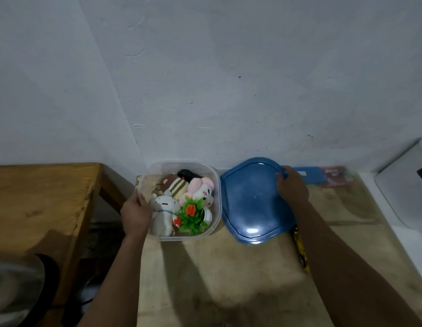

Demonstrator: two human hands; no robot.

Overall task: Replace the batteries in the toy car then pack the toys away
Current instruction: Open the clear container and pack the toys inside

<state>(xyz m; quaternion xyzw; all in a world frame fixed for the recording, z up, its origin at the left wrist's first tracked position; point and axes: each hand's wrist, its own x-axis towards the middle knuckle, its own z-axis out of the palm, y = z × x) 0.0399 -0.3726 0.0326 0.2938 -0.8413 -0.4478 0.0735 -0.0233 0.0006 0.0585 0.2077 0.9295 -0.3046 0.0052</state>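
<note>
A clear plastic box (216, 185) stands against the wall on a pale tabletop (229, 279). It holds several plush toys (200, 188), a plastic plant with orange flowers (191, 214) and a black item at the back. My left hand (135, 212) grips the box's left rim. To its right lies the blue lid (250, 204), and my right hand (292, 187) holds its far right edge. A yellow toy car (300, 251) lies under my right forearm, partly hidden.
A wooden table (40, 204) stands to the left, with a gap between it and the pale surface. A blue packet (309, 174) and a red one (337, 175) lie by the wall. A white appliance (405, 185) sits at the far right.
</note>
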